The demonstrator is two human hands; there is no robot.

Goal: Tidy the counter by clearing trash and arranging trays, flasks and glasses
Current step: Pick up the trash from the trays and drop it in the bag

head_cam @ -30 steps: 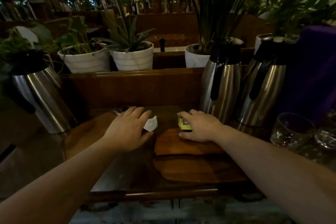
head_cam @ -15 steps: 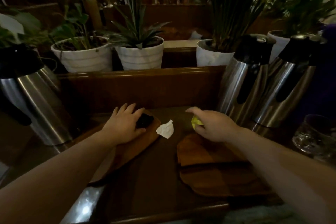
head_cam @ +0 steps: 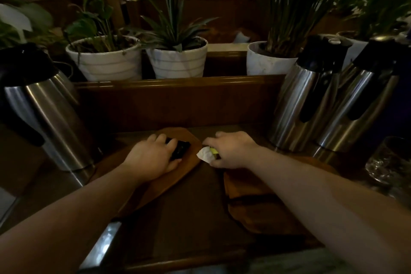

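My left hand (head_cam: pixel 153 158) rests on a brown wooden tray (head_cam: pixel 189 167) at the counter's middle, fingers curled over a small black wrapper (head_cam: pixel 180 150). My right hand (head_cam: pixel 231 150) is closed on a yellow-green scrap (head_cam: pixel 214 151) and pinches a crumpled white paper (head_cam: pixel 205 154) at the tray's right edge. Two more wooden trays (head_cam: pixel 251 202) lie stacked under my right forearm. One steel flask (head_cam: pixel 44 115) stands at the left, two steel flasks (head_cam: pixel 311 98) at the right. A glass (head_cam: pixel 389 160) sits at the far right.
A raised wooden ledge (head_cam: pixel 178 87) backs the counter, with white plant pots (head_cam: pixel 106 60) behind it. The counter's front edge (head_cam: pixel 178 258) runs close to me. Flasks hem in both sides of the working area.
My right hand, keeping the yellow-green scrap, moved left onto the white paper and took hold of it. My left hand stays on the black wrapper on the tray.
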